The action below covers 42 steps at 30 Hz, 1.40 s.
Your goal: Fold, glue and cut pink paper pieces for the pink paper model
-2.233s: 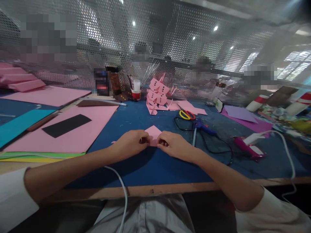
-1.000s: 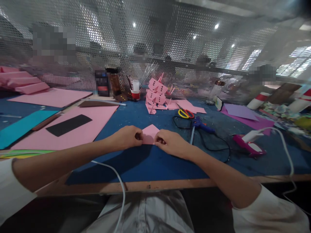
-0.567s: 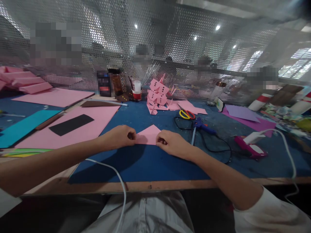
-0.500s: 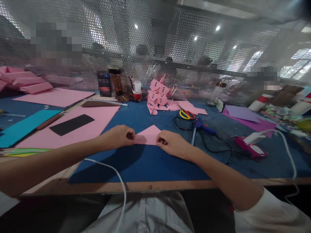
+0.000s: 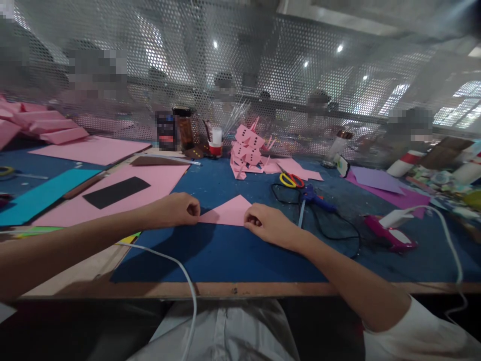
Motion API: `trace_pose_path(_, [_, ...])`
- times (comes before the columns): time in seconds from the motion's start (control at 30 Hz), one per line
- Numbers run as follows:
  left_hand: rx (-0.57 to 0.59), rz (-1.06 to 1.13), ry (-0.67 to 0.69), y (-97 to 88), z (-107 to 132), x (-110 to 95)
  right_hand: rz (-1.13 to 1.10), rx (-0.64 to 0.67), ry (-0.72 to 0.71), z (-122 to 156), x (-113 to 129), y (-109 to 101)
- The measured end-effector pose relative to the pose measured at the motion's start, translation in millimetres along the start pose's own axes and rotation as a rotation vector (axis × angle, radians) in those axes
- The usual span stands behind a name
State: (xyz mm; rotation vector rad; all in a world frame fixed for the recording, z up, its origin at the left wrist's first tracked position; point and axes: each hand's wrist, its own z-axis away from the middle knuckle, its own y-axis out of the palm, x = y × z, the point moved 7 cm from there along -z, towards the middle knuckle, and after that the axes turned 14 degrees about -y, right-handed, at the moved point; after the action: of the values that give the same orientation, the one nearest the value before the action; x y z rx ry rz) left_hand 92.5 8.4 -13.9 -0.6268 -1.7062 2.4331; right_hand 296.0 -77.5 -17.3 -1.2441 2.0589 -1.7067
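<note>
A small folded piece of pink paper (image 5: pixel 229 211) lies on the blue tabletop, its peak pointing away from me and its straight edge towards me. My left hand (image 5: pixel 182 209) is closed at the paper's left corner, fingers curled. At the right end my right hand (image 5: pixel 267 221) pinches the paper's edge, thumb and fingers together, covering that corner. Beyond the paper stands a cluster of folded pink paper shapes with black dots (image 5: pixel 246 150). Scissors with yellow and red handles (image 5: pixel 291 180) and a blue glue gun (image 5: pixel 315 197) lie to the right of it.
Left are large pink sheets (image 5: pixel 165 183), a black paper strip (image 5: pixel 117 192) and a turquoise sheet (image 5: pixel 48 195). Right are purple sheets (image 5: pixel 376 179) and a magenta-and-white device (image 5: pixel 393 233) with a white cable. A perforated metal screen (image 5: pixel 278 60) rises behind; people show blurred through it.
My left hand has slid left along the paper's near edge, uncovering more of its left corner. The right hand stays at its end. The whole view has shifted slightly.
</note>
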Motion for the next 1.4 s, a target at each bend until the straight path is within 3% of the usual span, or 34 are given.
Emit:
trace_pose_path(0.13, [-0.05, -0.047, -0.008, -4.9, 2, 7, 0.012, 0.011, 0.005, 1, 0, 0])
trace_pose_path(0.23, [-0.172, -0.044, 0.008, -9.3, 9, 10, 0.039, 0.021, -0.014, 1, 2, -1])
trace_pose_path(0.33, [-0.292, -0.018, 0.184, -6.1, 22, -5, 0.099, 0.042, -0.047, 1, 7, -3])
trace_pose_path(0.47, [-0.363, -0.187, 0.456, 11.4, 38, -36, 0.252, 0.081, -0.091, 2, 14, -5])
trace_pose_path(0.7, [-0.451, -0.341, 0.602, 25.0, 33, -44, 0.481, 0.17, -0.192, 2, 26, 0])
trace_pose_path(0.9, [-0.439, -0.299, 0.574, 27.4, 29, -41, 0.517, 0.208, -0.201, 0, 25, 4])
trace_pose_path(1.13, [-0.448, -0.106, 0.483, 19.6, 23, -40, 0.391, 0.197, -0.117, 3, 20, 0])
trace_pose_path(1.4, [-0.294, 0.147, 0.423, 22.1, 14, -24, 0.266, 0.162, -0.024, 6, 11, -5])
